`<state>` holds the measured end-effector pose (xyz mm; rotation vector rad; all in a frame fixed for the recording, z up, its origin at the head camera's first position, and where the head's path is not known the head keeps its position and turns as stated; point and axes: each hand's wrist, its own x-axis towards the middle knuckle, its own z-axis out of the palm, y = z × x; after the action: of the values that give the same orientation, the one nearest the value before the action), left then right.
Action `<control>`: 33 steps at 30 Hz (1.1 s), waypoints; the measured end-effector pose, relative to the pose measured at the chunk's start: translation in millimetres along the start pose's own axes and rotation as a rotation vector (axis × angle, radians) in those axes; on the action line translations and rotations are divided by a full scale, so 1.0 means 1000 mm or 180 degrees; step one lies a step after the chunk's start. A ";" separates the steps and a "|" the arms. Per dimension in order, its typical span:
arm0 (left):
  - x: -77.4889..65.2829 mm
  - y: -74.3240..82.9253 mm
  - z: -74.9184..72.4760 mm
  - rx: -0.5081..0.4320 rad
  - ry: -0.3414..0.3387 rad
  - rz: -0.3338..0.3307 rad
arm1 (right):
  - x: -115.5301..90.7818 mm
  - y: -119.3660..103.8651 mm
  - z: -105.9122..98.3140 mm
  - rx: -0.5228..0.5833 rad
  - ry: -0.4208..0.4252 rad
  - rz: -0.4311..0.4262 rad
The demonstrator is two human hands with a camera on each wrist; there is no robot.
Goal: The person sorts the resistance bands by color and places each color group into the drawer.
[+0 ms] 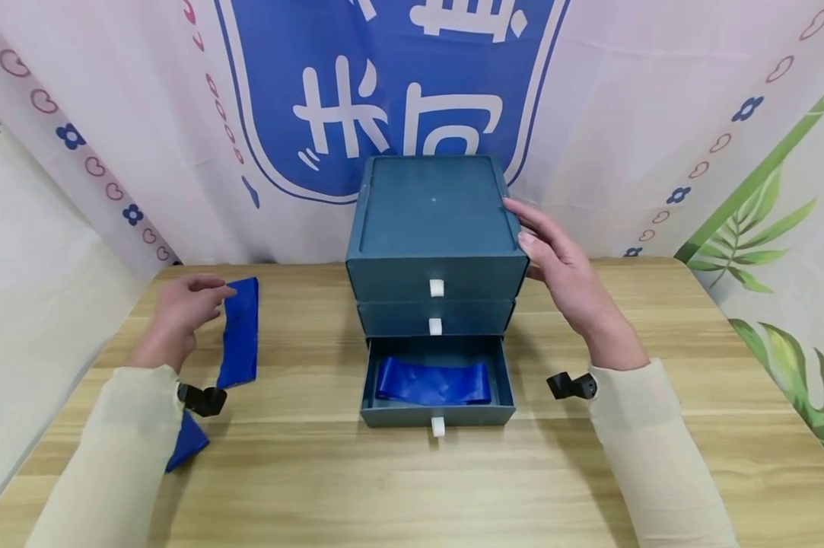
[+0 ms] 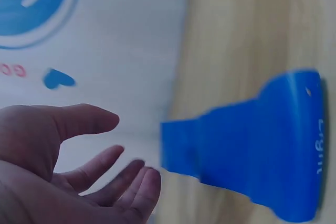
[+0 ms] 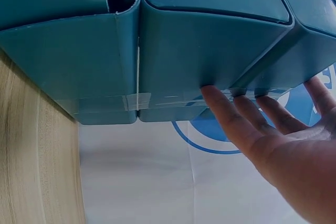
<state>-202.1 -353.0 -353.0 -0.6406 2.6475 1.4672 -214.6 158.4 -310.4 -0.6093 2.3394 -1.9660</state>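
Observation:
A dark teal drawer unit [image 1: 434, 205] stands at the back of the table, its bottom drawer [image 1: 377, 416] pulled out. Inside that drawer lies a folded blue resistance band [image 1: 432, 383]. My right hand [image 1: 567, 278] touches the unit's upper right side, and the right wrist view shows its extended fingers [image 3: 231, 116] against the side wall. On the left, my left hand [image 1: 182, 308] hovers beside another blue resistance band [image 1: 240, 335], printed "Light" in the left wrist view. Its thumb and fingers are parted, with nothing between them [image 2: 131, 145].
A further blue piece [image 1: 187, 443] lies by my left forearm, partly hidden by the sleeve. The two upper drawers, with white pull tabs [image 1: 437, 288], are closed. Behind the wooden table [image 1: 302, 472] hangs a printed white and blue curtain [image 1: 302, 221].

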 end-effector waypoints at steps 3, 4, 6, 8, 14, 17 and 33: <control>0.012 -0.009 0.002 -0.0004 -0.0005 -0.0201 | 0.000 0.000 0.000 -0.0008 0.0007 -0.0007; 0.016 -0.012 0.002 -0.0010 -0.0009 -0.0277 | 0.000 0.001 0.000 -0.0010 0.0008 -0.0004; 0.024 -0.018 0.002 -0.0003 -0.0019 -0.0415 | 0.000 0.001 0.001 -0.0005 0.0002 0.0005; 0.033 -0.023 0.001 -0.0019 0.0014 -0.0503 | 0.000 0.002 0.002 0.0002 -0.0009 0.0006; 0.057 -0.035 -0.002 -0.0019 -0.0063 -0.0357 | 0.002 0.003 0.002 0.0014 -0.0006 -0.0027; 0.063 -0.035 -0.003 -0.0003 -0.0184 -0.0229 | 0.002 0.003 0.001 -0.0001 0.0007 -0.0040; 0.070 -0.027 0.002 0.0786 -0.0425 -0.0044 | 0.002 0.004 -0.001 0.0115 0.0028 -0.0077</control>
<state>-255.6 -387.1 -392.7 -0.5187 2.6531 1.1106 -218.2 159.2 -313.3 -0.6311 2.3069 -2.0203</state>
